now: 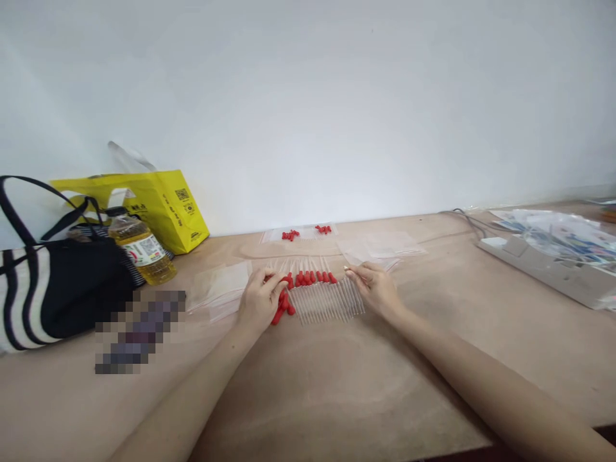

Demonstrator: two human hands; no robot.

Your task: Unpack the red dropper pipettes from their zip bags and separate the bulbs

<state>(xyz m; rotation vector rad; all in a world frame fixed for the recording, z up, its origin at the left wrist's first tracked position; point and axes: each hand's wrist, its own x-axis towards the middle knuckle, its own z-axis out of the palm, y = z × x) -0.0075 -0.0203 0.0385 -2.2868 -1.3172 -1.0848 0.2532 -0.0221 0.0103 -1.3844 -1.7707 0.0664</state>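
My left hand [262,296] is closed, thumb and fingers pinched at a red rubber bulb [287,281]. More loose red bulbs [283,309] lie just below its fingertips. To the right is a line of clear droppers [312,277] with red bulbs on their near ends, their thin tubes pointing towards the wall. In front of them, a row of bare clear tubes [327,301] lies side by side on the table. At the right end of this row, my right hand [375,287] is pinched shut; whatever its fingertips hold is too small to make out.
Flat clear plastic bags lie at the left [224,285] and back right [389,245]. Farther back, red bulbs [290,235] rest on a clear bag. A black bag [86,276], oil bottle [144,247] and yellow bag [178,205] stand left. A white box [539,269] holds packets at right.
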